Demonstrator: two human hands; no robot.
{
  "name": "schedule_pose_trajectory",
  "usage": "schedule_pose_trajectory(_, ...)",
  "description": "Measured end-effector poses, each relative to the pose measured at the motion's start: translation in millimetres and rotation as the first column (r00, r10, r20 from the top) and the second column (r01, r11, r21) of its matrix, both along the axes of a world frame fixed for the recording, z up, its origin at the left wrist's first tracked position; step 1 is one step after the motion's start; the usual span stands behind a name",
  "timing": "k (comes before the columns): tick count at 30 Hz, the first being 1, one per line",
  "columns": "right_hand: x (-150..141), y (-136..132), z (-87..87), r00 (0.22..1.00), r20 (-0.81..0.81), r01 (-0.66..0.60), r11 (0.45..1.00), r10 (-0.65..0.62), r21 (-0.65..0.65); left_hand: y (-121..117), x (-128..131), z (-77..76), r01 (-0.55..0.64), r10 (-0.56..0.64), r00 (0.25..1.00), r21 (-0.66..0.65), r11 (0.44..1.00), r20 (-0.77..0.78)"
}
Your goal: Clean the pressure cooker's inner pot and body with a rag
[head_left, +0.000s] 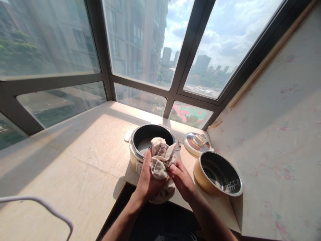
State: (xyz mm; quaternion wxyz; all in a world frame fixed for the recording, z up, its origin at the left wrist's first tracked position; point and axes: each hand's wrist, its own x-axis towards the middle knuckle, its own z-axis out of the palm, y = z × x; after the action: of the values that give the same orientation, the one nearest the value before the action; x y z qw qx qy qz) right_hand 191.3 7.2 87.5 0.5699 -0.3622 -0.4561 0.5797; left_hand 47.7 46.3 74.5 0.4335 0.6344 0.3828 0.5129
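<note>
A bunched, greyish-white cloth (162, 159) is gripped between my two hands, in front of the rice cooker. My left hand (147, 175) wraps its left side, and my right hand (182, 177) pinches it from the right with the thumb on top. The cloth partly covers the front rim of the rice cooker (134, 157), which stands lidless with its dark inside showing. To the right, a gold inner pot (200, 177) with a dark lining leans tilted toward me. Behind that pot lies the round lid (198, 142) with a knob on top.
The cooker things stand on a pale sunlit sill (82, 144) below large windows with dark frames (173, 90). A flowered wall (281, 160) closes off the right side, close to the inner pot. A white cable (45, 206) curves in at the lower left.
</note>
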Motion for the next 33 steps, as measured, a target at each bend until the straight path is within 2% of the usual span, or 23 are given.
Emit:
schedule_pose_trajectory(3,9,8,10.6,0.981,0.189,-0.073,0.991,0.051,0.11,7,-1,10.4,-0.103,0.098,0.992,0.063,0.993,0.078)
schedule_pose_trajectory(6,25,22,16.4,0.933,0.338,-0.176,0.976,0.124,0.128,22,-4,19.5,-0.219,0.208,0.973,0.134,0.966,0.096)
schedule_pose_trajectory(8,39,38,12.7,0.904,0.406,-0.196,0.974,0.135,0.112,40,-8,23.4,-0.328,0.319,0.945,0.199,0.924,0.079)
schedule_pose_trajectory(10,57,61,3.8,0.872,0.486,-0.132,0.986,0.065,0.105,66,-11,24.6,-0.427,0.426,0.903,0.251,0.869,0.063)
schedule_pose_trajectory(12,77,88,-6.2,0.814,0.575,0.016,0.992,-0.087,0.127,97,-12,23.3,-0.465,0.492,0.87,0.294,0.835,-0.024)
schedule_pose_trajectory(14,96,115,-13.7,0.699,0.686,0.151,0.979,-0.204,0.138,127,-9,20.6,-0.462,0.539,0.823,0.341,0.819,-0.18)
schedule_pose_trajectory(15,105,127,-15.9,0.614,0.759,0.187,0.974,-0.217,0.127,140,-7,19.4,-0.457,0.543,0.812,0.345,0.82,-0.215)
schedule_pose_trajectory(18,119,154,-17.2,0.349,0.925,0.22,0.973,-0.151,0.076,170,3,17.8,-0.285,0.451,0.769,0.389,0.876,-0.452)
schedule_pose_trajectory(20,120,166,-15.5,0.218,0.975,0.179,0.984,-0.037,-0.003,183,9,18.9,-0.144,0.376,0.679,0.388,0.911,-0.631)
schedule_pose_trajectory(21,118,171,-14.2,0.18,0.983,0.149,0.988,0.019,-0.046,188,12,19.7,-0.095,0.351,0.625,0.379,0.921,-0.698)
schedule_pose_trajectory(24,109,181,-10.2,0.136,0.983,0.065,0.989,0.12,-0.129,202,19,20.9,0.017,0.311,0.472,0.361,0.932,-0.825)
schedule_pose_trajectory(27,98,187,-8.5,0.092,0.987,0.062,0.989,0.128,-0.134,211,21,17.5,0.151,0.269,0.369,0.343,0.927,-0.89)
schedule_pose_trajectory(33,79,180,-14.5,-0.016,0.995,0.182,0.979,0.094,-0.089,222,19,0.6,0.332,0.233,0.319,0.339,0.88,-0.919)
